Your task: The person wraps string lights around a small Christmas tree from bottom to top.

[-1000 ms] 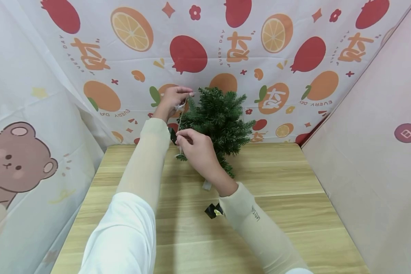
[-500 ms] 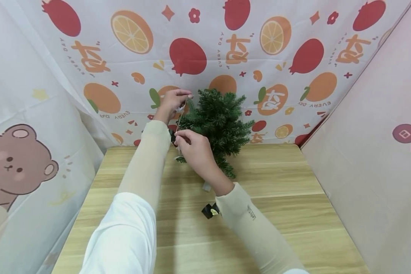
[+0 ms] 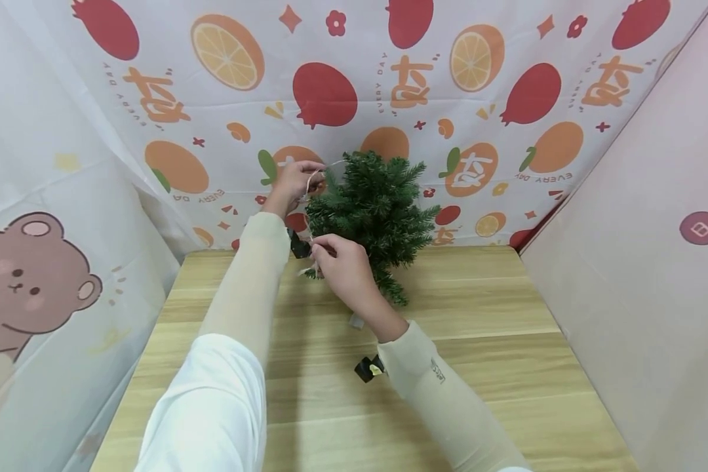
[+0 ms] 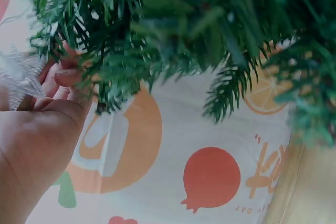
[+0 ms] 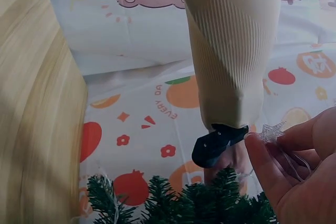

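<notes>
A small green artificial Christmas tree (image 3: 377, 210) stands near the back of the table. Thin clear wire of a star string light (image 3: 332, 163) runs from its top over my left hand (image 3: 297, 185) and down to my right hand (image 3: 347, 269). The left hand, at the tree's upper left, has curled fingers with the wire across them, partly hidden by needles. Beside those fingers hangs a clear plastic star (image 4: 20, 77). Lower down, my right hand pinches another clear star (image 5: 272, 132) between thumb and finger, its wire crossing the palm.
A pale block-like foot (image 3: 356, 321) shows under the tree. Black wrist straps with camera mounts (image 3: 366, 369) sit by both wrists. Fruit-print cloth (image 3: 324, 95) hangs right behind the tree, and printed cloth flanks the wooden table (image 3: 460, 393) on both sides.
My left hand has lowered slightly and its straight thumb-and-finger pinch has turned into a curl, with the wire looping more loosely. The right hand has shifted a little down and right.
</notes>
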Action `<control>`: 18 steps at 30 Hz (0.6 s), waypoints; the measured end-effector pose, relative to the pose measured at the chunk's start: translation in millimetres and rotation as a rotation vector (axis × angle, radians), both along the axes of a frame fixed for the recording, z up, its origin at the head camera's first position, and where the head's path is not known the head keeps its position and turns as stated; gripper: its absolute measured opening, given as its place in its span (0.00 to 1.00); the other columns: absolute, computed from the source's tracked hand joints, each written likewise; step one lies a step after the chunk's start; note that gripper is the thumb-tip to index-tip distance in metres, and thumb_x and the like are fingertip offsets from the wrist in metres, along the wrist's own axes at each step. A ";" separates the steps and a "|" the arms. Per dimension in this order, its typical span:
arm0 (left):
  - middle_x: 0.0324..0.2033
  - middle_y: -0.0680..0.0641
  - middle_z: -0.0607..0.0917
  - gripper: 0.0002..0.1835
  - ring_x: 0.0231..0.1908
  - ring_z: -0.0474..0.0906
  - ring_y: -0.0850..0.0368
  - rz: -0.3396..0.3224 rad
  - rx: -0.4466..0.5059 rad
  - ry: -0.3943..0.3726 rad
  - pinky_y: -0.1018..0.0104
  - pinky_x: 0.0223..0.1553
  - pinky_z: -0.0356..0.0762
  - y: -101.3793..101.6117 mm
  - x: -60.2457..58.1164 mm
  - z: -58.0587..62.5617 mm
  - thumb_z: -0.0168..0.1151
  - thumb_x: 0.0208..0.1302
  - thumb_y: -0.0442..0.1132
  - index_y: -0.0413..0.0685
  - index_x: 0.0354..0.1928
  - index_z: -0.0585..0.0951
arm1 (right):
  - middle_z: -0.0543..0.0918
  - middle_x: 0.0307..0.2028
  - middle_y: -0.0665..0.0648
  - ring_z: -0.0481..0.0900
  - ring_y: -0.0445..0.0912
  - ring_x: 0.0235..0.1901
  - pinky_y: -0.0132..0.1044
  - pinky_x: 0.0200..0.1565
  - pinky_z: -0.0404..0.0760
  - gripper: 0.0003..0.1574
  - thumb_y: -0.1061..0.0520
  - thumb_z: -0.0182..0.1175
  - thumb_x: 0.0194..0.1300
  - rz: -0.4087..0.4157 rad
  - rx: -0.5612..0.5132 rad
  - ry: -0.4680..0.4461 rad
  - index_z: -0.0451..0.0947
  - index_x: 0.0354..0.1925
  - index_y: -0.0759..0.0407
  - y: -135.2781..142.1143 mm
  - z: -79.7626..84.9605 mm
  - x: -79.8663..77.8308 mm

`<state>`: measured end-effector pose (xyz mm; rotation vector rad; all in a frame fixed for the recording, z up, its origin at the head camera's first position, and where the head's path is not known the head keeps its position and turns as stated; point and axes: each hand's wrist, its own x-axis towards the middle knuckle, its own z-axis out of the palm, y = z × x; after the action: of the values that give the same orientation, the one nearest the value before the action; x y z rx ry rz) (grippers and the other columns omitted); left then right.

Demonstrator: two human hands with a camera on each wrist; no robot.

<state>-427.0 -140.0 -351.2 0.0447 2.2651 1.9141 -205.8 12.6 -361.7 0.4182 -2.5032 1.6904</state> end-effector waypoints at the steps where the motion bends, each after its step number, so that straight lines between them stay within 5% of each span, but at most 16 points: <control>1: 0.45 0.49 0.86 0.17 0.41 0.82 0.55 0.004 0.007 0.001 0.68 0.35 0.78 -1.2 0.8 -0.5 0.59 0.74 0.40 0.47 0.62 0.80 | 0.86 0.32 0.49 0.82 0.42 0.28 0.35 0.29 0.79 0.15 0.54 0.55 0.77 -0.004 0.001 -0.004 0.84 0.51 0.58 0.2 -0.9 0.1; 6: 0.56 0.45 0.83 0.18 0.47 0.80 0.52 0.029 0.013 0.090 0.62 0.47 0.79 -10.8 12.3 -2.3 0.60 0.73 0.42 0.46 0.61 0.81 | 0.86 0.32 0.49 0.85 0.48 0.30 0.36 0.29 0.80 0.13 0.53 0.55 0.77 -0.021 -0.010 -0.020 0.85 0.50 0.55 3.2 -5.5 1.5; 10: 0.51 0.50 0.82 0.19 0.49 0.78 0.51 0.070 -0.063 0.231 0.65 0.47 0.76 -22.1 32.4 -9.6 0.62 0.72 0.46 0.47 0.60 0.81 | 0.86 0.33 0.50 0.84 0.45 0.29 0.35 0.29 0.81 0.13 0.53 0.56 0.77 -0.024 -0.017 -0.025 0.84 0.50 0.55 7.7 -11.3 4.1; 18: 0.45 0.43 0.85 0.17 0.41 0.78 0.55 0.111 -0.180 0.415 0.68 0.40 0.77 -28.5 110.9 -30.1 0.63 0.71 0.46 0.47 0.56 0.83 | 0.88 0.36 0.57 0.86 0.53 0.33 0.36 0.31 0.82 0.13 0.53 0.56 0.76 0.004 -0.023 0.001 0.84 0.49 0.56 20.5 -21.4 11.0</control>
<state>-316.1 -168.5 -381.3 0.3266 2.7518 1.8865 -194.8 33.2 -383.1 0.4227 -2.4810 1.7187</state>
